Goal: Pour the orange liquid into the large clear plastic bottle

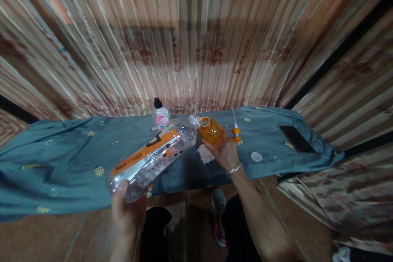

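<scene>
My left hand (130,202) is closed around the base of a large clear plastic bottle (153,155) with an orange and white label. The bottle is tilted, its neck up and to the right. In my right hand (225,149) is a small orange bottle (211,132) without a cap, its mouth facing up and toward the large bottle's neck. The two mouths are close together; I cannot tell whether they touch. An orange and white pump top (236,131) with a pale tube lies just right of my right hand. A crumpled white tissue (205,154) lies beneath that hand.
A clear bottle with a black pump (161,115) stands at the back of the blue-green cloth (70,151). A white round disc (256,156) and a black phone (297,139) lie to the right. A patterned curtain (196,49) hangs behind.
</scene>
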Demonstrator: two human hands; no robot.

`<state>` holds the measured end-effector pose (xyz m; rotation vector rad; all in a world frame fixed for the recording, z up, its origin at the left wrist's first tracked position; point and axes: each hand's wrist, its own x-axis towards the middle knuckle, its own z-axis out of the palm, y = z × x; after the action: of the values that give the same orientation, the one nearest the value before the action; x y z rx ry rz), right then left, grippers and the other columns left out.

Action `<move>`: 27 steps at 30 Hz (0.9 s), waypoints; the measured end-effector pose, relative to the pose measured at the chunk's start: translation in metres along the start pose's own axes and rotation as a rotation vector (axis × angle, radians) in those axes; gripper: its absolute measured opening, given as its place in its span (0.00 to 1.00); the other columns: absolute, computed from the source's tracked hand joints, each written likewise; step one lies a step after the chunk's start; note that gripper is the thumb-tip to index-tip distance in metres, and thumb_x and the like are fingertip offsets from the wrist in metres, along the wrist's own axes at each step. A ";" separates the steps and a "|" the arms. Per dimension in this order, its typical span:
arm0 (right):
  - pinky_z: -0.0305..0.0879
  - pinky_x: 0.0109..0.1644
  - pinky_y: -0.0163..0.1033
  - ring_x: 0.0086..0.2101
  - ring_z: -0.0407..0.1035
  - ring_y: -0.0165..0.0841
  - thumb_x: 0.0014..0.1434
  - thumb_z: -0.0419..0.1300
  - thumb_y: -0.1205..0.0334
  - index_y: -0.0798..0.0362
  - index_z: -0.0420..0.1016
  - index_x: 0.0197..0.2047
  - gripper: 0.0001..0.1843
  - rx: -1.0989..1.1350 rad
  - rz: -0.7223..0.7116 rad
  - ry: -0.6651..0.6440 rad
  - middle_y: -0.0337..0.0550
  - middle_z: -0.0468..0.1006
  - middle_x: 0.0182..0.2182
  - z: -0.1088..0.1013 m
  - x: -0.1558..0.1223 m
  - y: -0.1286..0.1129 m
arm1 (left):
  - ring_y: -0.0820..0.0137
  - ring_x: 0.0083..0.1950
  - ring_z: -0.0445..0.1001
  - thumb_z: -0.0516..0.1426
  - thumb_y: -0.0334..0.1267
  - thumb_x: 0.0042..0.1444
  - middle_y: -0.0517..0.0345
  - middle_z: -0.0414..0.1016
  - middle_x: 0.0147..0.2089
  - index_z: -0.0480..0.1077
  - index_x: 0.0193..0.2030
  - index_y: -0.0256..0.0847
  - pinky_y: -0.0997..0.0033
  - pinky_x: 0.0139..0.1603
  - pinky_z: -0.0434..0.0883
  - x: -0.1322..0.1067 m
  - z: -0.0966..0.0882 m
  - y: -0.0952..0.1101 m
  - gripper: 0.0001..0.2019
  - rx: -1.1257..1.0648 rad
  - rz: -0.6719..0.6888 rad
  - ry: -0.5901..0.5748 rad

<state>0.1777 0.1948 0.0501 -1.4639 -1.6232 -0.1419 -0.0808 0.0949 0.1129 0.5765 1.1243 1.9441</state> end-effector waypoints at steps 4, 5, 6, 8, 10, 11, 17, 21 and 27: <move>0.82 0.53 0.54 0.50 0.83 0.51 0.63 0.66 0.37 0.56 0.71 0.63 0.37 0.001 -0.012 0.008 0.60 0.87 0.49 0.002 0.002 0.002 | 0.64 0.31 0.77 0.75 0.55 0.33 0.59 0.80 0.30 0.76 0.29 0.42 0.72 0.22 0.73 0.000 -0.002 0.000 0.23 -0.014 -0.017 0.015; 0.82 0.53 0.54 0.50 0.83 0.51 0.63 0.66 0.36 0.56 0.70 0.63 0.38 0.000 -0.010 0.012 0.60 0.87 0.49 0.003 0.002 0.003 | 0.64 0.31 0.77 0.75 0.55 0.33 0.59 0.80 0.31 0.76 0.30 0.43 0.71 0.21 0.73 0.000 -0.002 0.000 0.23 -0.017 -0.021 0.020; 0.82 0.53 0.54 0.50 0.83 0.51 0.63 0.66 0.36 0.56 0.70 0.64 0.38 -0.003 -0.005 0.013 0.61 0.87 0.49 0.003 0.001 0.004 | 0.64 0.31 0.77 0.75 0.55 0.32 0.60 0.80 0.31 0.76 0.31 0.43 0.71 0.21 0.73 0.000 -0.002 0.000 0.24 -0.018 -0.026 0.026; 0.81 0.53 0.55 0.50 0.83 0.52 0.63 0.66 0.35 0.57 0.70 0.64 0.39 -0.015 0.008 0.011 0.61 0.87 0.50 0.003 0.000 0.004 | 0.65 0.30 0.77 0.76 0.54 0.31 0.60 0.79 0.30 0.76 0.31 0.43 0.71 0.20 0.73 0.000 -0.001 0.000 0.24 -0.017 -0.033 0.031; 0.82 0.52 0.54 0.49 0.83 0.52 0.62 0.66 0.34 0.57 0.71 0.64 0.39 -0.025 0.018 0.005 0.61 0.87 0.49 0.003 -0.001 0.004 | 0.67 0.28 0.74 0.76 0.56 0.31 0.61 0.78 0.29 0.76 0.30 0.43 0.72 0.19 0.71 0.000 0.001 0.000 0.25 -0.010 -0.036 0.024; 0.82 0.52 0.54 0.49 0.84 0.52 0.62 0.66 0.34 0.56 0.71 0.63 0.39 -0.026 0.019 0.003 0.61 0.87 0.49 0.003 -0.001 0.004 | 0.68 0.27 0.73 0.75 0.57 0.31 0.60 0.78 0.29 0.76 0.30 0.42 0.72 0.19 0.71 0.000 0.001 0.000 0.25 -0.005 -0.037 0.017; 0.81 0.53 0.54 0.50 0.84 0.51 0.64 0.65 0.35 0.56 0.70 0.64 0.38 -0.002 0.003 -0.002 0.60 0.87 0.50 0.001 -0.002 0.005 | 0.68 0.28 0.75 0.73 0.60 0.35 0.49 0.84 0.38 0.79 0.32 0.39 0.74 0.20 0.68 -0.002 0.004 -0.002 0.26 0.030 -0.041 -0.021; 0.82 0.52 0.54 0.49 0.84 0.52 0.63 0.66 0.36 0.55 0.69 0.65 0.39 -0.003 0.019 -0.013 0.60 0.87 0.49 -0.001 -0.002 0.007 | 0.67 0.29 0.75 0.73 0.59 0.36 0.48 0.85 0.40 0.79 0.32 0.40 0.73 0.21 0.69 -0.001 0.002 -0.003 0.25 0.035 -0.032 -0.030; 0.81 0.53 0.54 0.49 0.84 0.52 0.62 0.67 0.37 0.57 0.71 0.64 0.38 -0.004 0.015 -0.006 0.61 0.87 0.50 -0.001 -0.003 0.006 | 0.68 0.28 0.74 0.72 0.58 0.38 0.49 0.85 0.39 0.80 0.34 0.39 0.73 0.21 0.68 0.000 0.001 -0.005 0.25 0.037 -0.011 -0.029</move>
<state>0.1835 0.1934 0.0459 -1.4805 -1.6174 -0.1327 -0.0776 0.0966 0.1086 0.6152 1.1458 1.9033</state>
